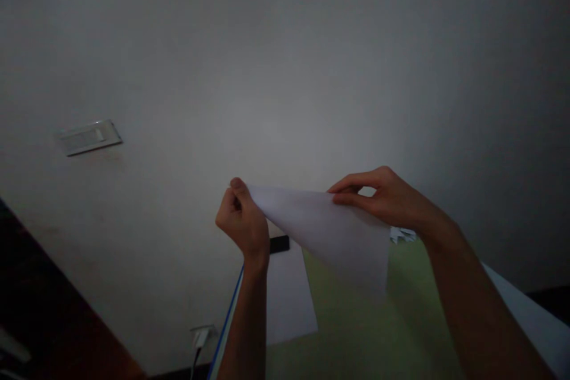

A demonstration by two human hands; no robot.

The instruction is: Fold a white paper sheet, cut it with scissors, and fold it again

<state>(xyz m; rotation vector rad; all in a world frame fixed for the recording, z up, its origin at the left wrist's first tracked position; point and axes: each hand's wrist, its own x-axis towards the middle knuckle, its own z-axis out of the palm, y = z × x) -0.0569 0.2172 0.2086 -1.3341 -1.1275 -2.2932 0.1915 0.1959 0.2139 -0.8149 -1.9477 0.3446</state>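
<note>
A sheet of white paper [329, 225] is held up in front of me, above the table, with its lower part hanging loose and curving. My left hand [243, 217] is closed on the sheet's left end, thumb on top. At the upper edge, further right, my right hand [378, 193] pinches the paper between thumb and fingers. Below, another white sheet [291, 303] lies flat on the table, partly hidden by my left forearm. A small black object [279, 244], perhaps a phone, lies at that sheet's far end.
The table has a green top [356, 332] and stands by a pale wall [285, 71]. Torn white paper scraps [402, 234] lie near its far side. On the wall are a switch plate [89, 138] and, lower, a plug with a cord [201, 337]. The room is dim.
</note>
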